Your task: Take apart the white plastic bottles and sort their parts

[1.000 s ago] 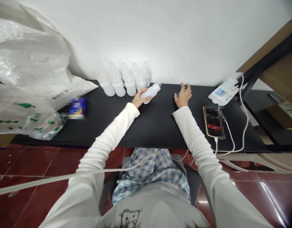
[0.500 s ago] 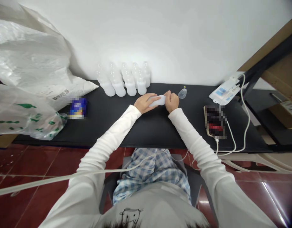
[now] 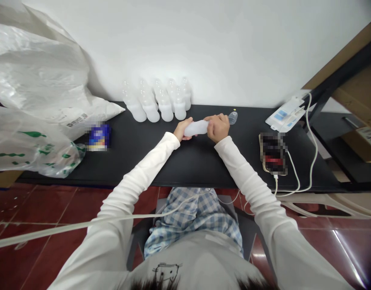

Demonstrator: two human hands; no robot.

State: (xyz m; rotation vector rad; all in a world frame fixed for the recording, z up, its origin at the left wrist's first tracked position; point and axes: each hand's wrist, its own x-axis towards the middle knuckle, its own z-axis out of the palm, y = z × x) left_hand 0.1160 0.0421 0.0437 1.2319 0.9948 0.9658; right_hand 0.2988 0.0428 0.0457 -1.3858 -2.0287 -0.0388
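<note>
Lying sideways above the table, a white bottle (image 3: 195, 128) has its base end in my left hand (image 3: 181, 129), whose fingers curl around it from beneath. My right hand (image 3: 219, 128) is closed at the bottle's other end, so its neck or top is hidden by the fingers. Just beyond the right hand, a clear dome-shaped cap (image 3: 233, 117) rests on the black table. Several similar white bottles with clear domed caps (image 3: 163, 105) stand upright in a cluster against the wall, left of my hands.
Large white plastic bags (image 3: 43, 92) fill the left side, with a blue packet (image 3: 99, 137) beside them. To the right, a phone (image 3: 272, 155) is plugged into a white cable, near a blue-and-white package (image 3: 284, 115). A tiny yellow piece (image 3: 235, 109) lies behind the cap.
My left hand has turned, its fingers now beneath the bottle rather than across the top, exposing more of the body. My right hand has shifted its hold and now partly covers the loose cap.
</note>
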